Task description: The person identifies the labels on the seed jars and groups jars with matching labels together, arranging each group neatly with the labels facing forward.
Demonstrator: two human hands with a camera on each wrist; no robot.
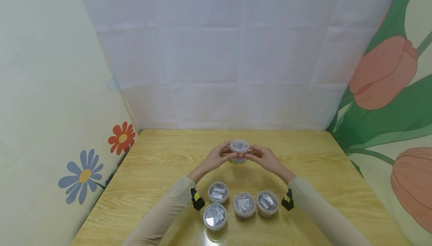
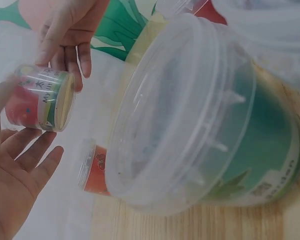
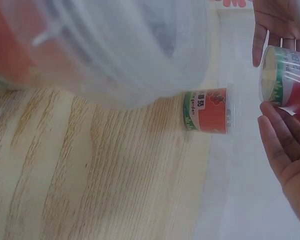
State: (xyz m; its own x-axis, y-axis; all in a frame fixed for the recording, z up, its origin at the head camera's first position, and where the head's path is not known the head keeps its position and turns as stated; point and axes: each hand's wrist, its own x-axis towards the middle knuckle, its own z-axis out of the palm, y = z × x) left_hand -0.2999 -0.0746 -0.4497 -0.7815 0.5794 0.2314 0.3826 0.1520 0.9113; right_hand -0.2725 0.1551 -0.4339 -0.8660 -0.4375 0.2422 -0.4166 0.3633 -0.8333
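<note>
The wooden table [image 1: 162,163] spreads wide past both forearms to its side edges, and its far edge meets a creased white sheet [image 1: 209,58]. Four lidded plastic tubs [image 1: 244,204] stand upright between the forearms, nearer the body, two just beside each other at right. A red tomato-labelled tub [image 3: 210,111] stands apart, towards the far edge. The pink-and-green-labelled tub [image 1: 240,151] is held off the table, beyond the four, between the left hand [image 1: 217,156] and the right hand [image 1: 266,158]; thumbs and fingers of both grasp its sides.
</note>
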